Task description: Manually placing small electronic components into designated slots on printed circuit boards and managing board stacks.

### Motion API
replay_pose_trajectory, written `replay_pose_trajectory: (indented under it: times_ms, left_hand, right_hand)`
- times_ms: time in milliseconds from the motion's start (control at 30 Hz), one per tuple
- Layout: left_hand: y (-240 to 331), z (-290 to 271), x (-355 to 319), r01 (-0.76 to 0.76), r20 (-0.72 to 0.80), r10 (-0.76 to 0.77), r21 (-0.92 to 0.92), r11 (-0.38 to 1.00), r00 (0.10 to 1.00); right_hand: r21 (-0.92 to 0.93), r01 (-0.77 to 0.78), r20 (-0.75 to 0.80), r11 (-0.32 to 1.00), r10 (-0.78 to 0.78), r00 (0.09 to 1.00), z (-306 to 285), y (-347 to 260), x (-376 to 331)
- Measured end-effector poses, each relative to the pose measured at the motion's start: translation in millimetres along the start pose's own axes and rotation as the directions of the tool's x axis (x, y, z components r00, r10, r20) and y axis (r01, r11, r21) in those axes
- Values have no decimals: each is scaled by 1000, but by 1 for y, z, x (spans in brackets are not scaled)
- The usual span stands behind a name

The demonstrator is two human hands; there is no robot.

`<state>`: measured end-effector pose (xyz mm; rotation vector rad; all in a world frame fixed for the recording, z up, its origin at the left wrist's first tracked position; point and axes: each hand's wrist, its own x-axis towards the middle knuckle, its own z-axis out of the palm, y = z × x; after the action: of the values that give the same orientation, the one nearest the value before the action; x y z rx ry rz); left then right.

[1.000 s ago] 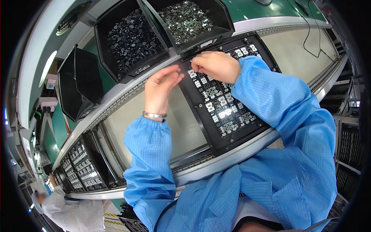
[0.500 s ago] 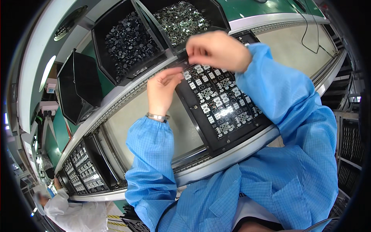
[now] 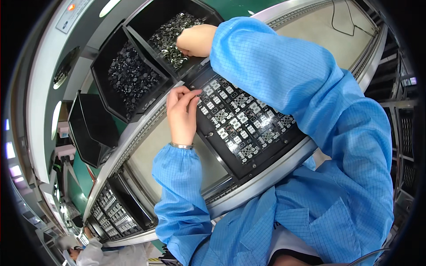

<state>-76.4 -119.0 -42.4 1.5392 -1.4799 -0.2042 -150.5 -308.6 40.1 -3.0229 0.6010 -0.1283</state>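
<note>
Right hand (image 3: 195, 41): upper centre of the frame, fingers curled downward into a heap of shiny metal pieces (image 3: 166, 37); whether a piece is gripped cannot be told.

Left hand (image 3: 181, 111): centre left, thumb and fingers drawn together at the upper-left corner of a circuit board panel (image 3: 242, 119); whether anything small sits between the fingertips, or whether they touch the panel, cannot be told. Metal band (image 3: 182, 145) at the wrist.

Circuit board panel: centre of the frame, dark, set with rows of pale components, lying in a black fixture (image 3: 242, 172).

Handling note, a judgement: pieces so small and heaped are best taken singly, with a light fingertip pinch; the right sleeve (image 3: 270, 57), spanning the panel, is best kept raised off the components.

Black bin (image 3: 206, 12): upper centre, bearing the metal pieces.

Dark discs (image 3: 128, 75): upper left, heaped in the adjoining bin.

Further fixture (image 3: 115, 210): lower left, with similar boards.

Co-worker (image 3: 117, 255): lower-left edge, white clothing.

Thin cable (image 3: 335, 26): upper right.
</note>
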Motion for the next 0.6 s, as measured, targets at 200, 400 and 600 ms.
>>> replay_pose_trajectory:
  times_ms: [200, 400, 600]
  left_hand:
    - [2, -3, 7, -129, 27, 126, 169, 977, 992]
    - [1, -11, 12, -222, 94, 203, 293, 930, 975]
    - [-1, -13, 13, -274, 130, 243, 360, 892, 961]
  right_hand:
    - [-20, 1, -74, 1000, -2, 997, -18, -1, -10]
    - [32, -3, -162, 999, 8, 987, -13, 3, -8]
    - [141, 57, -244, 988, -21, 970, -9, 11, -5]
